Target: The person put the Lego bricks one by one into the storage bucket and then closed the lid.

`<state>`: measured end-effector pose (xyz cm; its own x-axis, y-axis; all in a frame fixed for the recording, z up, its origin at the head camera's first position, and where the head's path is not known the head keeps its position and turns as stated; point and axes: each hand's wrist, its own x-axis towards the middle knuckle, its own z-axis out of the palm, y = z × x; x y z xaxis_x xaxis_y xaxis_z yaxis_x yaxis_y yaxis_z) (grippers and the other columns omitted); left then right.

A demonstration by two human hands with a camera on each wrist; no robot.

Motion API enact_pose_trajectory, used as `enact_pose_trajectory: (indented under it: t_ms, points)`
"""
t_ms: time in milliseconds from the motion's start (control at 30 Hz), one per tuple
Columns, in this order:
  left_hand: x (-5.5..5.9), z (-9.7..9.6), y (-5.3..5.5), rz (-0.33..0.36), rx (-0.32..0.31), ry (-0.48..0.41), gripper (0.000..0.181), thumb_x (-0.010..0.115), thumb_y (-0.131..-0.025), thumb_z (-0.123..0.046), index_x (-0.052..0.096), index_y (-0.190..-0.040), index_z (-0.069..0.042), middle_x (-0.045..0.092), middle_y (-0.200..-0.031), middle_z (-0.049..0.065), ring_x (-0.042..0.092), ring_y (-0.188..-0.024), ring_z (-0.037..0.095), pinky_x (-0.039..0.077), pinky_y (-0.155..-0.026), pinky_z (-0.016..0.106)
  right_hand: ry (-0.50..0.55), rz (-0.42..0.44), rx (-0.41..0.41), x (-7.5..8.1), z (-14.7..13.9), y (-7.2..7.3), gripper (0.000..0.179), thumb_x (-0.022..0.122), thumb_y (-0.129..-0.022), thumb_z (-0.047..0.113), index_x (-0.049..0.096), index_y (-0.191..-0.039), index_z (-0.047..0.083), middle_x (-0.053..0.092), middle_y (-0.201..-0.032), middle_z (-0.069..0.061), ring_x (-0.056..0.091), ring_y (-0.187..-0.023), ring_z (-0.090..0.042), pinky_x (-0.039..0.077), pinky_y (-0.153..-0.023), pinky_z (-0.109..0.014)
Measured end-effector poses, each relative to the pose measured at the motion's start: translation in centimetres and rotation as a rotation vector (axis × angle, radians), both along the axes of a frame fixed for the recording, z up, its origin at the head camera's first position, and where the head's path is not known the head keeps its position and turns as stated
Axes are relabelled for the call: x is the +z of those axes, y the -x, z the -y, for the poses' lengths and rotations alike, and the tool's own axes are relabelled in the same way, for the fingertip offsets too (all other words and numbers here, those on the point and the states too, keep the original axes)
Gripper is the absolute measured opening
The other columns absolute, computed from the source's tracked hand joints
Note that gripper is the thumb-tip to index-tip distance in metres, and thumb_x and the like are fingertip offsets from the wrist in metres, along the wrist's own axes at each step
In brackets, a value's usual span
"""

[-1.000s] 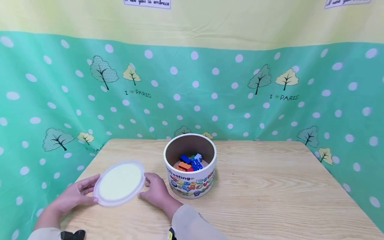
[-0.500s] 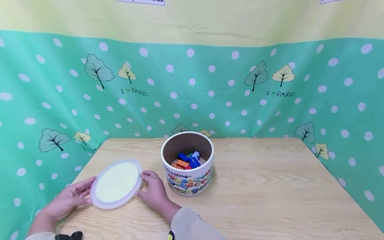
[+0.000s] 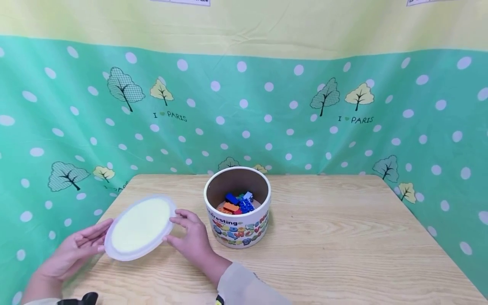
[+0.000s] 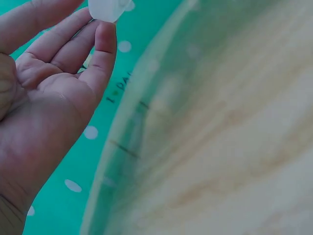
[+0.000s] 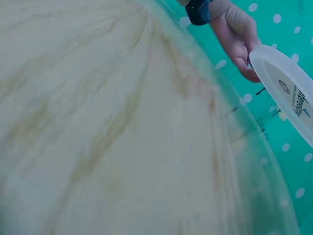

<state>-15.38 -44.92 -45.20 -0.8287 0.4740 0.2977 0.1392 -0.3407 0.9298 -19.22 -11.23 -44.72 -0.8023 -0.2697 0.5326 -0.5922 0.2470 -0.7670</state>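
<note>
A round white lid (image 3: 141,228) with a translucent rim is held tilted over the left side of the table. My left hand (image 3: 72,254) grips its left edge between thumb and fingers. At the opposite edge, my right hand (image 3: 192,235) pinches the rim. In the right wrist view, printing shows on the other face of the lid (image 5: 288,90), with the left hand (image 5: 237,41) at its edge. The left wrist view catches only a bit of the lid (image 4: 105,9) by the left fingertips. Right of the hands stands an uncovered round tub (image 3: 238,228) with colourful letters.
Inside the tub lie several toy bricks (image 3: 240,204) in blue, orange, red and other colours. The wooden table (image 3: 343,237) extends to the right. A green dotted curtain (image 3: 267,127) with trees hangs behind and at both sides of the table.
Both hands have carried the lid a little to the left, and over the last half second slightly upward. The tub stays in its place on the table, while the head view has shifted slightly.
</note>
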Motion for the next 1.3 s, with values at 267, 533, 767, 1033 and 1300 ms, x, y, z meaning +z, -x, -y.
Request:
enact_pose_trajectory:
  t_ms: [267,533,767,1033,1300]
  points:
    - [2.5,-0.8,0.3,-0.096,-0.089,-0.285,0.066,0.020,-0.086,0.033,0.019,-0.148,0.011,0.034,-0.152,0.019,0.035,-0.139,0.025,0.031,-0.107,0.033,0.229,0.075,0.020,2.2,0.0,-1.4,0.040,0.085,-0.073,0.008,0.072,-0.111,0.005,0.057,-0.132,0.001,0.055,-0.119,-0.011,0.045,-0.094,-0.018]
    - [4.9,-2.2,0.6,-0.177,-0.103,-0.324,0.062,0.020,-0.086,0.035,0.011,-0.145,0.017,0.028,-0.153,0.025,0.032,-0.140,0.029,0.030,-0.108,0.035,0.244,-0.136,0.010,4.5,-1.4,-1.6,0.039,0.085,-0.074,0.009,0.072,-0.111,0.002,0.058,-0.130,-0.005,0.057,-0.117,-0.014,0.047,-0.093,-0.019]
    - [6.5,-4.0,0.9,-0.243,-0.049,-0.239,0.060,0.024,-0.086,0.035,0.011,-0.142,0.020,0.029,-0.153,0.024,0.033,-0.140,0.028,0.030,-0.108,0.034,0.340,-0.129,0.047,6.2,-2.8,-1.6,0.040,0.083,-0.077,0.008,0.071,-0.114,0.000,0.057,-0.132,-0.008,0.058,-0.115,-0.018,0.048,-0.093,-0.024]
    - [8.4,-7.0,1.8,-0.285,0.000,-0.205,0.061,0.028,-0.085,0.036,0.012,-0.142,0.021,0.032,-0.151,0.025,0.037,-0.138,0.029,0.034,-0.106,0.034,0.403,-0.147,0.089,7.6,-5.6,-0.9,0.040,0.082,-0.076,0.004,0.071,-0.113,-0.002,0.057,-0.132,-0.010,0.056,-0.119,-0.025,0.048,-0.095,-0.029]
    - [9.3,-10.8,2.0,-0.280,0.178,-0.068,0.059,0.039,-0.087,0.031,0.021,-0.141,0.020,0.046,-0.147,0.015,0.046,-0.132,0.021,0.040,-0.102,0.029,0.430,-0.057,0.135,8.2,-9.3,0.1,0.041,0.082,-0.074,-0.002,0.070,-0.113,-0.004,0.057,-0.132,-0.011,0.056,-0.121,-0.024,0.049,-0.095,-0.035]
